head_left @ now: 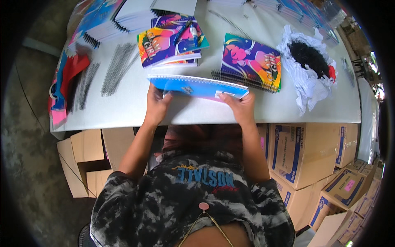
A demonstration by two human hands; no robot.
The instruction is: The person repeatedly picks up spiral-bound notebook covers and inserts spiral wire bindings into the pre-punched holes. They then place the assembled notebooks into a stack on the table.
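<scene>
A wide desk with a whitish top, seen from above. Brown cardboard boxes stand beneath and beyond its near edge, most to the right. Stacks of books with white pages and dark bindings fill the far left corner. Near the right edge lies a crumpled white wrapping, paper or cloth, around a black tangle. Toward the middle of the far edge is a pile of notebooks with purple, orange and yellow covers; to its right lies a similar notebook.

A blue spiral notebook is held tilted by the middle of the near edge, its coil toward the far edge. The person's left hand is clamped on its left end; the right hand is clamped on its right end, thumb by a white label. Loose grey coils lie toward the left edge, and dark coils lie across the single notebook's near side. Two pen-shaped items rest on the pile.
</scene>
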